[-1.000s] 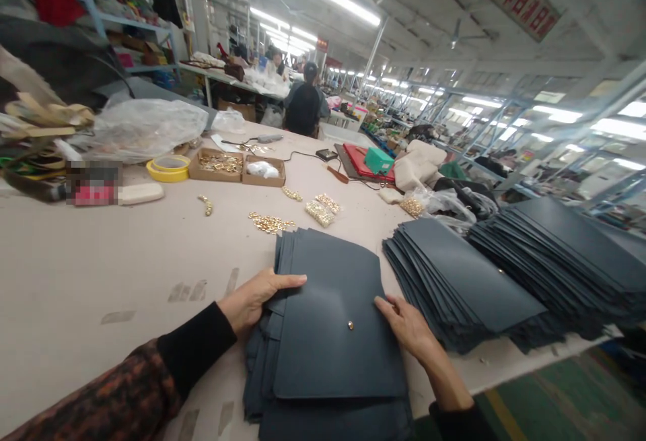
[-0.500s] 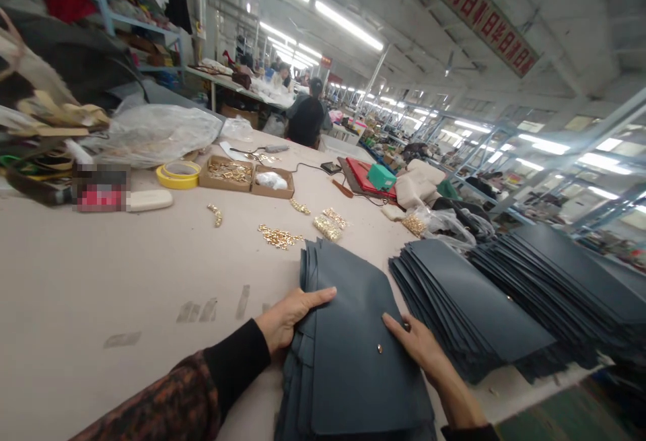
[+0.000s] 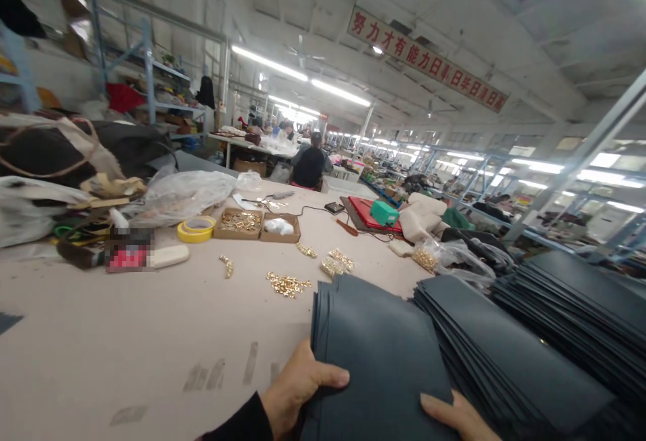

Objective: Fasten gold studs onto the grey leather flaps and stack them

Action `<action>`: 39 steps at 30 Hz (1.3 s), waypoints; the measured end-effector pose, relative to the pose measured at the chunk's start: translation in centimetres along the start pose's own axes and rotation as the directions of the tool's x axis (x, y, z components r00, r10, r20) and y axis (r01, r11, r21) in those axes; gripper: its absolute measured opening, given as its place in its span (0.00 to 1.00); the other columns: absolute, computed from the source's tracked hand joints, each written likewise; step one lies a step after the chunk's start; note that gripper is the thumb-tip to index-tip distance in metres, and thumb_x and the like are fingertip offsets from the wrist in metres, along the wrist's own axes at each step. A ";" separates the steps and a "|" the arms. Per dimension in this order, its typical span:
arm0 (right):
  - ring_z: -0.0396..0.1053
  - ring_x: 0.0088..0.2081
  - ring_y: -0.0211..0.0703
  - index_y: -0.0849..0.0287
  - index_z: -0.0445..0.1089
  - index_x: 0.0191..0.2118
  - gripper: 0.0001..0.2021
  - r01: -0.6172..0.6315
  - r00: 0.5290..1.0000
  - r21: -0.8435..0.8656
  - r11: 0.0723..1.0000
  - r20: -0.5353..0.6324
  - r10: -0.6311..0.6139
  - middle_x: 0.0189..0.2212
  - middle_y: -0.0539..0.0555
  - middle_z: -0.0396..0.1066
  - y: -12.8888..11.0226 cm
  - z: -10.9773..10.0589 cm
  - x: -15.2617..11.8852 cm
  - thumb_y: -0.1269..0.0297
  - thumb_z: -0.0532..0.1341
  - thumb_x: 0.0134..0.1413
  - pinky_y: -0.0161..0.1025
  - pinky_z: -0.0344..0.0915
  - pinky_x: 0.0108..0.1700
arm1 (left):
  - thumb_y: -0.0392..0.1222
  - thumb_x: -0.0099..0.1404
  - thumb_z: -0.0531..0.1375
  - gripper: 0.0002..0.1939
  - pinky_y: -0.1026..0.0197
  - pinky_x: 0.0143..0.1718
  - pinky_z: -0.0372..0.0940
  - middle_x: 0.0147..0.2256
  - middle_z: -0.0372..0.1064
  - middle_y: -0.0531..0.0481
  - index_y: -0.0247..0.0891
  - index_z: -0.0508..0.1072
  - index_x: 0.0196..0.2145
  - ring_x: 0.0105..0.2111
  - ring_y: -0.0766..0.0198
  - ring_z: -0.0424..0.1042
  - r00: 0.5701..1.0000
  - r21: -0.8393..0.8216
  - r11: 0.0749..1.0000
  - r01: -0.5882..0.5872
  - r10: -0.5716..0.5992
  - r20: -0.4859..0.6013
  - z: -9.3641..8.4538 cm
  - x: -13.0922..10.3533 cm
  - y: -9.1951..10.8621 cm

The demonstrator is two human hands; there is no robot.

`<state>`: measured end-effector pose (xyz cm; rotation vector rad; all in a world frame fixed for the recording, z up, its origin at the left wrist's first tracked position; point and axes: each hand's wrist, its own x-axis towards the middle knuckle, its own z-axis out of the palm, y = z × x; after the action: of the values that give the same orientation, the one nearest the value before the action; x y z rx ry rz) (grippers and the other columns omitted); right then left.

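Note:
A stack of dark blue-grey leather-like sheets (image 3: 378, 340) is in front of me, low in the view. My left hand (image 3: 303, 384) grips its left edge, thumb flat on the top sheet and fingers out of sight beneath. At the right edge, my right hand (image 3: 457, 414) clasps the stack with its thumb on top; its other fingers are hidden. The top sheet curves slightly between my hands. Just beyond the stack lies a loose pile of small gold metal fittings (image 3: 287, 285). To the right, a second fanned stack of the same sheets (image 3: 499, 340) lies close by.
A further fanned stack (image 3: 570, 306) stands at far right. Across the table (image 3: 126, 333) are cardboard boxes of gold pieces (image 3: 242, 223), yellow tape (image 3: 196, 229), a clear plastic bag (image 3: 186, 195) and a green block (image 3: 384, 213). A person (image 3: 309, 165) sits beyond the table.
My view has tilted up, so the table, stacks and hands appear lower. Both hands keep hold of the stack. The gold fitting seen on its top sheet is now out of sight.

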<state>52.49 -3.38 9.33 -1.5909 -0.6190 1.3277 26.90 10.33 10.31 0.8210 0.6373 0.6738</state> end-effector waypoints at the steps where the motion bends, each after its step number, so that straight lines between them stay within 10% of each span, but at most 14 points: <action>1: 0.74 0.47 0.65 0.61 0.73 0.49 0.34 0.015 1.000 0.027 1.000 0.003 -0.015 0.42 0.65 0.77 -0.2 0.6 -1.0 0.50 0.71 0.32 0.55 0.68 0.51 | 0.27 0.38 0.68 0.33 0.51 0.42 0.73 0.40 0.79 0.43 0.36 0.73 0.47 0.41 0.47 0.77 0.999 0.020 0.999 -0.028 0.027 0.037 0.2 -0.5 0.5; 5: 0.76 0.43 0.58 0.63 0.70 0.51 0.35 0.187 0.981 0.084 0.979 -0.076 -0.181 0.45 0.64 0.76 -2.5 2.3 -4.1 0.61 0.74 0.30 0.52 0.70 0.48 | 0.30 0.38 0.73 0.37 0.51 0.44 0.72 0.45 0.77 0.43 0.35 0.72 0.49 0.43 0.48 0.76 0.986 0.105 0.990 -0.096 0.080 0.144 1.2 -2.2 3.7; 11: 0.75 0.38 0.51 0.58 0.74 0.43 0.32 0.547 0.791 -0.026 0.837 -0.314 -0.526 0.38 0.54 0.78 -7.2 2.1 -4.9 0.66 0.77 0.22 0.47 0.72 0.43 | 0.36 0.44 0.74 0.35 0.50 0.50 0.70 0.49 0.75 0.44 0.35 0.71 0.51 0.49 0.48 0.73 0.884 0.257 0.854 -0.452 0.389 0.261 3.0 -3.7 9.3; 15: 0.74 0.41 0.51 0.56 0.75 0.42 0.29 0.663 0.714 -0.100 0.742 -0.214 -0.667 0.40 0.53 0.78 -6.1 2.4 -3.0 0.66 0.77 0.24 0.46 0.71 0.47 | 0.39 0.44 0.75 0.32 0.52 0.49 0.71 0.48 0.76 0.46 0.37 0.73 0.49 0.47 0.50 0.74 0.875 0.278 0.830 -0.483 0.441 0.201 1.7 -3.6 8.2; 20: 0.75 0.39 0.53 0.59 0.76 0.39 0.25 0.590 0.779 -0.052 0.805 -0.224 -0.585 0.38 0.56 0.79 -2.9 3.1 -0.2 0.64 0.77 0.27 0.48 0.72 0.44 | 0.42 0.47 0.73 0.23 0.52 0.42 0.74 0.40 0.79 0.43 0.33 0.77 0.41 0.38 0.52 0.78 0.906 0.319 0.848 -0.422 0.407 0.118 -0.1 -2.2 5.2; 27: 0.75 0.38 0.52 0.59 0.75 0.40 0.26 0.610 0.745 -0.090 0.787 -0.272 -0.609 0.37 0.56 0.79 -3.5 3.1 -0.5 0.62 0.77 0.27 0.48 0.72 0.43 | 0.41 0.46 0.73 0.22 0.56 0.36 0.75 0.37 0.80 0.47 0.35 0.77 0.40 0.35 0.55 0.78 0.902 0.306 0.849 -0.430 0.416 0.114 0.3 -2.3 5.9; 33: 0.74 0.42 0.54 0.59 0.76 0.40 0.26 0.709 0.531 -0.346 0.614 -0.311 -0.788 0.35 0.56 0.78 -5.6 2.9 -2.6 0.59 0.76 0.29 0.51 0.68 0.52 | 0.42 0.42 0.76 0.23 0.60 0.41 0.74 0.39 0.79 0.51 0.38 0.79 0.38 0.41 0.56 0.77 0.862 0.387 0.783 -0.487 0.501 0.073 0.5 -3.1 7.3; 39: 0.75 0.38 0.55 0.60 0.77 0.35 0.22 0.606 0.695 -0.324 0.726 -0.227 -0.682 0.34 0.57 0.78 -1.7 3.2 -1.3 0.58 0.76 0.29 0.51 0.71 0.46 | 0.46 0.46 0.74 0.19 0.59 0.34 0.75 0.34 0.80 0.49 0.35 0.78 0.35 0.33 0.57 0.78 0.896 0.399 0.819 -0.413 0.444 0.018 -1.0 -3.0 3.9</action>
<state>49.43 -2.71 11.52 -1.5087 -1.0284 0.4469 23.23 10.48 13.68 1.3470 0.6731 1.0101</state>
